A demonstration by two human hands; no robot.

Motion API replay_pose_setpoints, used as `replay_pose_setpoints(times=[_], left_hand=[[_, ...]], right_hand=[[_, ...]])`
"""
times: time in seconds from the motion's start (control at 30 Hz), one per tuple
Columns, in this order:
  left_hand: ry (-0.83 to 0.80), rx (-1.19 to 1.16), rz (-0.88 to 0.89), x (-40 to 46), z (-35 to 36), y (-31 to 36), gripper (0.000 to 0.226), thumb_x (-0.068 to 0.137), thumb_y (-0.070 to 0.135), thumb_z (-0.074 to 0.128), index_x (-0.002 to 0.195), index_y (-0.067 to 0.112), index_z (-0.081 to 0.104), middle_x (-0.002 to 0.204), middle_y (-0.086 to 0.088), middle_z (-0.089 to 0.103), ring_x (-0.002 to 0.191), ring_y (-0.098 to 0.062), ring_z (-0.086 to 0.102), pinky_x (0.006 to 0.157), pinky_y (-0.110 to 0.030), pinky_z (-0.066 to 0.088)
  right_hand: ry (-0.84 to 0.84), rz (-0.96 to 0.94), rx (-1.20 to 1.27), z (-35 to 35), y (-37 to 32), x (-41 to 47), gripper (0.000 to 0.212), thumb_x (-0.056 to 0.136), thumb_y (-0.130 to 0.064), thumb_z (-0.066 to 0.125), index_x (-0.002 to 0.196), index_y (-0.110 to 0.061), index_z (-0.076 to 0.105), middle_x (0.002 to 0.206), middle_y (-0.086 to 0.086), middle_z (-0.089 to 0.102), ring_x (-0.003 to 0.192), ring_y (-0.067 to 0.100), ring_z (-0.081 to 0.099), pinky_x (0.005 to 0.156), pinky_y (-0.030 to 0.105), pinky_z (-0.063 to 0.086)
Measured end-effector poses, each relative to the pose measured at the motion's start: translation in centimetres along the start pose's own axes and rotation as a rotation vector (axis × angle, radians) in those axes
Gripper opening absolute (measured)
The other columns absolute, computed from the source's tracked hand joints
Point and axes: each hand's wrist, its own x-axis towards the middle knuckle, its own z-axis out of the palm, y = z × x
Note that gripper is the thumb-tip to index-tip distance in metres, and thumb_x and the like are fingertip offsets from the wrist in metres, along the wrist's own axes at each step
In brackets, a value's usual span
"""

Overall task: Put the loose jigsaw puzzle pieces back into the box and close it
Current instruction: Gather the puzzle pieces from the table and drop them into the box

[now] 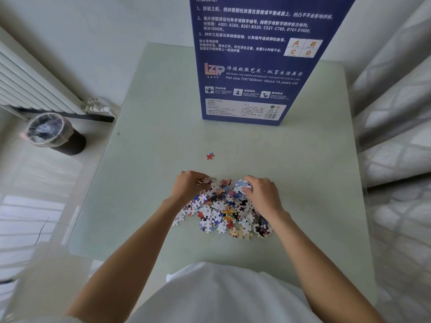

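Fingers (200,183) of both hands curled into puzzle pieces (221,210) pile.

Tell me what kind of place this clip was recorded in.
Probably a room at home, perhaps a bedroom: a white radiator on the wall, a lined waste bin on the floor, and what looks like quilted bedding beside the pale green table.

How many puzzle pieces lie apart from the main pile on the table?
1. A single red piece lies alone on the table, between the pile and the upright blue box. Others could be hidden under the hands.
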Motion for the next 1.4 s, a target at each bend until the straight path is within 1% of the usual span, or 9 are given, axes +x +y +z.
replay_pose_setpoints(times=[0.17,0.43,0.57,0.67,0.87,0.93,1.03,1.27,1.4], left_hand=[[0.176,-0.015,0.186,0.3,-3.9,2.3,0.026,0.078,0.019,0.073,0.104,0.014,0.072,0.093,-0.003,0.073,0.08,-0.014,0.069,0.076,-0.024,0.053],[0.557,-0.026,0.764,4.1,-15.8,13.8,0.022,0.08,0.02,0.069,0.1,0.011,0.073,0.093,-0.003,0.073,0.075,-0.007,0.067,0.069,-0.017,0.053],[0.711,0.099,0.965,8.9,-22.4,20.4,0.022,0.082,0.02,0.068,0.102,0.011,0.072,0.09,-0.004,0.073,0.073,-0.003,0.061,0.069,-0.011,0.046],[0.779,0.142,0.959,12.3,-25.3,23.2,0.02,0.082,0.022,0.069,0.099,0.014,0.073,0.081,-0.001,0.074,0.063,-0.005,0.06,0.061,-0.019,0.048],[0.5,0.414,0.688,17.0,-25.8,24.4,0.022,0.083,0.022,0.069,0.095,0.004,0.068,0.08,-0.014,0.069,0.076,-0.034,0.062,0.062,-0.03,0.04],[0.437,0.43,0.626,17.6,-25.8,24.1,0.025,0.082,0.025,0.069,0.101,0.008,0.068,0.089,-0.012,0.07,0.083,-0.033,0.062,0.07,-0.034,0.046],[0.379,0.359,0.599,17.8,-26.1,24.0,0.029,0.081,0.033,0.07,0.103,0.014,0.07,0.094,-0.004,0.07,0.086,-0.023,0.063,0.071,-0.029,0.046],[0.288,0.334,0.547,17.9,-26.9,23.5,0.016,0.084,0.031,0.064,0.098,0.026,0.071,0.09,0.005,0.07,0.08,-0.015,0.06,0.066,-0.03,0.047],[0.238,0.266,0.526,17.4,-27.1,23.6,0.014,0.084,0.023,0.066,0.097,0.021,0.071,0.089,0.007,0.069,0.081,-0.007,0.061,0.071,-0.019,0.045]], right_hand=[[-0.043,0.004,-0.061,-3.9,0.6,-0.1,0.023,0.088,-0.021,0.062,0.106,-0.008,0.066,0.084,0.006,0.07,0.066,0.016,0.062,0.063,0.021,0.045],[0.195,0.031,0.508,-15.0,-1.2,2.8,0.02,0.076,-0.019,0.076,0.095,-0.015,0.07,0.082,0.003,0.07,0.06,0.017,0.067,0.063,0.037,0.058],[0.336,-0.014,0.556,-18.7,-2.0,4.7,0.016,0.078,-0.018,0.074,0.093,-0.013,0.068,0.086,0.001,0.071,0.063,0.015,0.067,0.064,0.04,0.058],[0.424,-0.033,0.592,-21.7,-2.7,6.4,0.015,0.079,-0.021,0.072,0.092,-0.018,0.064,0.095,0.001,0.07,0.072,0.01,0.067,0.064,0.035,0.059],[0.568,-0.069,0.613,-28.1,-4.3,9.7,0.021,0.081,-0.025,0.069,0.1,-0.018,0.061,0.096,-0.004,0.065,0.083,0.012,0.066,0.064,0.033,0.059],[0.588,-0.094,0.626,-29.7,-4.8,10.8,0.023,0.082,-0.024,0.069,0.102,-0.017,0.062,0.1,0.001,0.066,0.084,0.014,0.067,0.066,0.035,0.059],[0.599,-0.15,0.554,-32.0,-5.7,12.5,0.021,0.083,-0.023,0.068,0.103,-0.017,0.063,0.102,0.002,0.066,0.073,0.008,0.066,0.056,0.019,0.054],[0.61,-0.269,0.158,-34.7,-7.5,17.2,0.024,0.085,-0.024,0.067,0.106,-0.013,0.066,0.1,0.007,0.069,0.076,0.022,0.066,0.066,0.039,0.054],[0.479,-0.315,-0.041,-34.4,-7.9,18.9,0.024,0.084,-0.026,0.067,0.104,-0.014,0.067,0.099,0.008,0.069,0.09,0.025,0.061,0.073,0.034,0.043]])
